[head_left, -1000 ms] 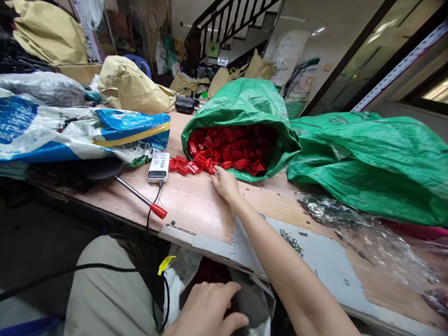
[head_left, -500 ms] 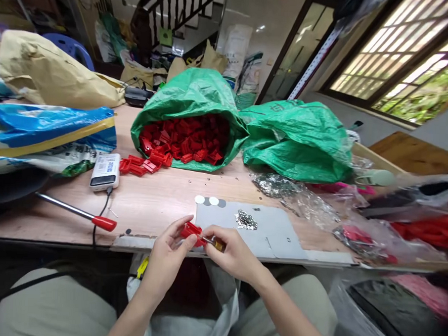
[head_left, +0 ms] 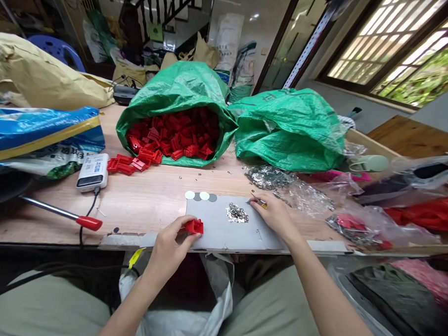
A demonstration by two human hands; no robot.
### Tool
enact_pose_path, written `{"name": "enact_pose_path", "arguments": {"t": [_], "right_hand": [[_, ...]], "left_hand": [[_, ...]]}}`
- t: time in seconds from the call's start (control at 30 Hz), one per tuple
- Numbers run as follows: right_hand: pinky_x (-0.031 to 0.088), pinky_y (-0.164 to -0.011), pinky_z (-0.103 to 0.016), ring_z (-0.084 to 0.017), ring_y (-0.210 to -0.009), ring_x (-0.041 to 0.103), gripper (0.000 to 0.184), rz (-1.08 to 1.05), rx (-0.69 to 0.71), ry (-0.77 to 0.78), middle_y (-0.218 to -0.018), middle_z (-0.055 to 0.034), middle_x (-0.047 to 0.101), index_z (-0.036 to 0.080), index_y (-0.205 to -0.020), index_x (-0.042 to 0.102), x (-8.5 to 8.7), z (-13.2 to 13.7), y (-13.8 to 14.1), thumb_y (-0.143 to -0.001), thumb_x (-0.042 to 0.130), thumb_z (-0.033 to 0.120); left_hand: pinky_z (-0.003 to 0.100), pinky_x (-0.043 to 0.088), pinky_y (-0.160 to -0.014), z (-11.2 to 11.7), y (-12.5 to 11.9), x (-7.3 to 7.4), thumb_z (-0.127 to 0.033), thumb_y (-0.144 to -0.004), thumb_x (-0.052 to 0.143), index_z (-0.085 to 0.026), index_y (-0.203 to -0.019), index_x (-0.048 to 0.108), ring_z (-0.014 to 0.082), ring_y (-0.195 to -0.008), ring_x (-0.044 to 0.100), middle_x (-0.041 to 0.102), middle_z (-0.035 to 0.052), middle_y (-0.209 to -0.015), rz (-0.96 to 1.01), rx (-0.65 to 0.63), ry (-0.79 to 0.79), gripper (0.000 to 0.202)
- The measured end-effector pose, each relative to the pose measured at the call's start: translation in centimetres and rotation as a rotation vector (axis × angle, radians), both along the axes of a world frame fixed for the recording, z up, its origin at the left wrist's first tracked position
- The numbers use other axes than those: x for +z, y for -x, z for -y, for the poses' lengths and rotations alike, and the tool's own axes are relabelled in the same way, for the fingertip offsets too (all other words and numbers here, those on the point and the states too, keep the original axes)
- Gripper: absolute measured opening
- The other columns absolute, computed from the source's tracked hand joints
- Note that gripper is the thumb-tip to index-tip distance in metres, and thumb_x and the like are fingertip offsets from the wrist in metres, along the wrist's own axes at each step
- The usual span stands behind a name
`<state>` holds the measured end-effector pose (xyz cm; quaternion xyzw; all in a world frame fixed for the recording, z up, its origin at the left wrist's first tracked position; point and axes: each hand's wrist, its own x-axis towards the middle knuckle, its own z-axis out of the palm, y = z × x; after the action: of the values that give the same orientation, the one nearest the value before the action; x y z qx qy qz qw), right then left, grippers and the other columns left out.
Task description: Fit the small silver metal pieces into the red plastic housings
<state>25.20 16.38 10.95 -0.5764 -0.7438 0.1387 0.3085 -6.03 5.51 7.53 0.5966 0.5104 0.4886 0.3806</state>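
Note:
My left hand (head_left: 172,239) is closed on a small red plastic part (head_left: 195,226), pinched between thumb and fingers above the left front of the grey board (head_left: 213,239). On the board's far right corner rests my right hand (head_left: 272,212), its fingers closed round a small screwdriver (head_left: 262,205) with an amber handle. The shaft points up and to the left. A pile of tiny shiny metal pieces (head_left: 237,213) lies on the board between the two hands. Whether the right fingertips also hold a metal piece is too small to tell.
A green sack (head_left: 179,84) spills red parts (head_left: 125,167) onto the table. Another green sack (head_left: 288,131) and plastic bags of metal pieces (head_left: 270,176) are at the right. A power bank (head_left: 93,172) and a red-handled rod (head_left: 88,223) lie left. An open white sack (head_left: 221,306) hangs below the edge.
My right hand has moved away from the red part, right and forward to the board's far corner, with the screwdriver. My left hand still holds the red part. The view has shifted slightly.

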Motion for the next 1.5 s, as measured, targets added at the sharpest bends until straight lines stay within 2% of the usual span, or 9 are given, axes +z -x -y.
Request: {"name": "enact_pose_path", "arguments": {"t": [0.2, 0.33, 0.4, 0.5, 0.6, 0.9, 1.1, 1.37, 1.5], "right_hand": [[0.051, -0.075, -0.037, -0.026, -0.084, 0.068, 0.034, -0.119, -0.083, 0.048, -0.092, -0.0116, 0.076, 0.015, -0.092, 0.075, 0.9, 1.2, 0.6, -0.083, 0.061, 0.044], [0.044, -0.053, -0.029, -0.018, -0.058, 0.06, 0.047, -0.276, -0.05, 0.302, -0.082, -0.0089, 0.075, 0.014, -0.106, 0.074, 2.6, 4.2, 4.3, -0.087, 0.059, 0.054], [0.046, -0.056, -0.029, -0.018, -0.063, 0.062, 0.042, -0.33, 0.054, 0.397, -0.086, -0.0079, 0.075, 0.015, -0.107, 0.074, 3.2, 5.9, 7.1, -0.087, 0.062, 0.051], [0.05, -0.072, -0.03, -0.021, -0.083, 0.066, 0.031, -0.293, 0.218, 0.353, -0.094, -0.0066, 0.074, 0.019, -0.107, 0.074, 3.2, 7.5, 10.9, -0.089, 0.062, 0.041], [0.049, -0.076, -0.03, -0.02, -0.084, 0.066, 0.027, -0.218, 0.262, 0.302, -0.091, -0.005, 0.072, 0.02, -0.109, 0.071, 2.3, 7.7, 12.8, -0.092, 0.058, 0.035], [0.047, -0.075, -0.03, -0.019, -0.081, 0.066, 0.02, -0.095, 0.326, 0.302, -0.09, -0.0032, 0.07, 0.022, -0.11, 0.062, 1.9, 6.9, 13.5, -0.092, 0.055, 0.029], [0.047, -0.074, -0.03, -0.019, -0.079, 0.064, 0.023, -0.146, 0.309, 0.298, -0.087, -0.0028, 0.069, 0.021, -0.11, 0.061, 1.2, 6.7, 13.8, -0.089, 0.058, 0.032], [0.043, -0.068, -0.028, -0.017, -0.071, 0.06, 0.016, -0.073, 0.393, 0.454, -0.079, 0.0007, 0.067, 0.022, -0.102, 0.056, 3.1, 6.1, 13.8, -0.087, 0.056, 0.026], [0.039, -0.06, -0.025, -0.014, -0.061, 0.052, 0.025, -0.233, 0.308, 0.478, -0.067, 0.0041, 0.061, 0.021, -0.1, 0.059, 2.4, 5.7, 14.5, -0.079, 0.067, 0.032]], "left_hand": [[0.034, 0.059, -0.094, -0.1, 0.3, -0.1, -0.027, -0.086, 0.07, -0.025, -0.113, 0.065, 0.0193, -0.099, 0.072, 0.073, 0.0025, -0.109, 0.031, -0.003, 0.007, 0.027], [0.033, 0.058, -0.095, -0.1, 0.4, -0.1, -0.024, -0.086, 0.07, -0.024, -0.111, 0.065, 0.0187, -0.102, 0.072, 0.073, 0.0029, -0.11, 0.129, -0.006, 0.008, 0.025], [0.032, 0.059, -0.095, -0.1, 0.4, 0.0, -0.023, -0.085, 0.072, -0.024, -0.111, 0.066, 0.0187, -0.104, 0.072, 0.073, 0.0034, -0.112, 0.188, 0.006, 0.003, 0.027], [0.031, 0.059, -0.093, 0.0, 0.3, 0.0, -0.021, -0.083, 0.074, -0.023, -0.11, 0.068, 0.0188, -0.102, 0.072, 0.074, 0.0036, -0.11, 0.22, 0.011, -0.015, 0.028], [0.03, 0.06, -0.092, 0.1, 0.2, 0.1, -0.019, -0.082, 0.076, -0.024, -0.108, 0.071, 0.0178, -0.099, 0.073, 0.075, 0.0026, -0.107, 0.195, 0.011, -0.055, 0.027], [0.032, 0.061, -0.091, 0.3, 0.1, -0.2, -0.016, -0.082, 0.075, -0.024, -0.109, 0.073, 0.0191, -0.098, 0.075, 0.077, 0.0031, -0.109, 0.125, 0.033, -0.212, 0.029], [0.032, 0.062, -0.09, 0.3, 0.1, -0.3, -0.014, -0.08, 0.076, -0.023, -0.108, 0.074, 0.0191, -0.096, 0.076, 0.078, 0.0033, -0.108, 0.095, 0.076, -0.263, 0.03], [0.036, 0.062, -0.092, 0.4, 0.2, -0.3, -0.016, -0.084, 0.073, -0.024, -0.11, 0.074, 0.0209, -0.101, 0.075, 0.078, 0.0042, -0.111, 0.07, 0.011, -0.286, 0.027], [0.037, 0.063, -0.093, 0.4, 0.3, -0.3, -0.015, -0.082, 0.074, -0.023, -0.106, 0.075, 0.0216, -0.101, 0.075, 0.078, 0.0044, -0.109, 0.111, 0.033, -0.276, 0.026]]}}
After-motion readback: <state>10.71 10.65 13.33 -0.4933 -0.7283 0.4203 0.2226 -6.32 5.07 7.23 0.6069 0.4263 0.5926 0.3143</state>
